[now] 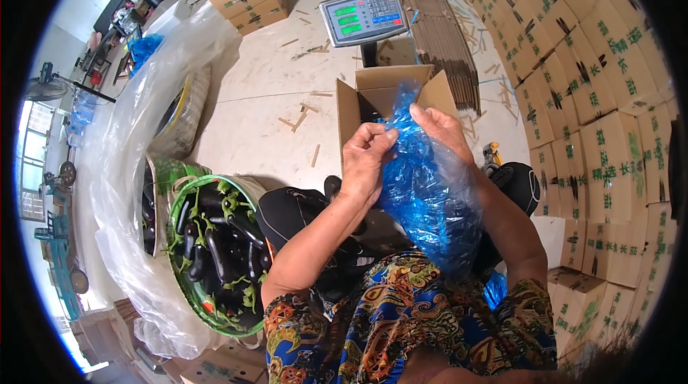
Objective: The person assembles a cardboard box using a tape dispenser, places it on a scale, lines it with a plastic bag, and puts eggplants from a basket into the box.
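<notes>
Both my hands hold a crumpled blue plastic bag (432, 206) up in front of my chest. My left hand (368, 155) pinches its gathered upper edge between thumb and fingers. On the other side, my right hand (443, 131) grips the same edge, with the film draped over the palm and wrist. Beyond the bag, an open cardboard box (348, 115) stands with its flaps raised; my hands and the bag hide most of its inside. To my left sits a round green-rimmed basket (180, 276) full of dark purple eggplants (217, 255).
Behind the box rises a scale display (364, 16) with lit green readouts. Flattened cartons (438, 35) are stacked beside it. A wall of printed cartons (591, 78) runs along my right. Clear plastic sheeting (134, 131) lies around the sacks at left, and two closed cartons (250, 0) stand farther back.
</notes>
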A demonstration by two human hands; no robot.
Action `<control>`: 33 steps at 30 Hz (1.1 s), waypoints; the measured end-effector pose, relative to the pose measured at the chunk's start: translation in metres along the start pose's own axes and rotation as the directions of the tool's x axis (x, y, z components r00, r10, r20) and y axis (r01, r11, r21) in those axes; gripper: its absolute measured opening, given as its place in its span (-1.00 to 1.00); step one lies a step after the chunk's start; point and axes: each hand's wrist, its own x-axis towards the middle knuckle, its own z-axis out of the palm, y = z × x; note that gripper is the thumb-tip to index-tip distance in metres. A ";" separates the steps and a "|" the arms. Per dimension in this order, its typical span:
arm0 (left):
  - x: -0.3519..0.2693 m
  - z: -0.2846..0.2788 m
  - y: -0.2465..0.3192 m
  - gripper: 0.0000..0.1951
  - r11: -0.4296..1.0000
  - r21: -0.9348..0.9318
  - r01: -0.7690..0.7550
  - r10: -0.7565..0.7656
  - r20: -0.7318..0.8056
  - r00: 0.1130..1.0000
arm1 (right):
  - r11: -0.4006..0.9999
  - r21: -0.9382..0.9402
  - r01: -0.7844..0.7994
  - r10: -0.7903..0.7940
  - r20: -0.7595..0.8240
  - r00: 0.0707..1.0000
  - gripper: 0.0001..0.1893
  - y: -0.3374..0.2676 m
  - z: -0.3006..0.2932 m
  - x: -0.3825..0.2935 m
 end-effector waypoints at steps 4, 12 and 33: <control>0.002 -0.005 0.013 -0.95 0.983 -0.182 0.032 -0.027 0.029 0.999 | 0.994 -0.107 -0.028 0.030 0.011 1.000 -0.78 0.003 -0.018 0.002; 0.016 -0.042 0.069 -0.95 0.949 -0.314 -0.001 0.011 0.029 1.000 | 0.997 -0.022 0.073 -0.076 -0.222 0.972 -0.93 0.006 -0.059 0.020; 0.077 -0.142 0.111 -0.79 0.650 0.718 -0.248 0.159 0.191 0.969 | 0.687 -0.726 0.028 -0.341 -0.289 0.895 -0.77 -0.051 -0.109 0.027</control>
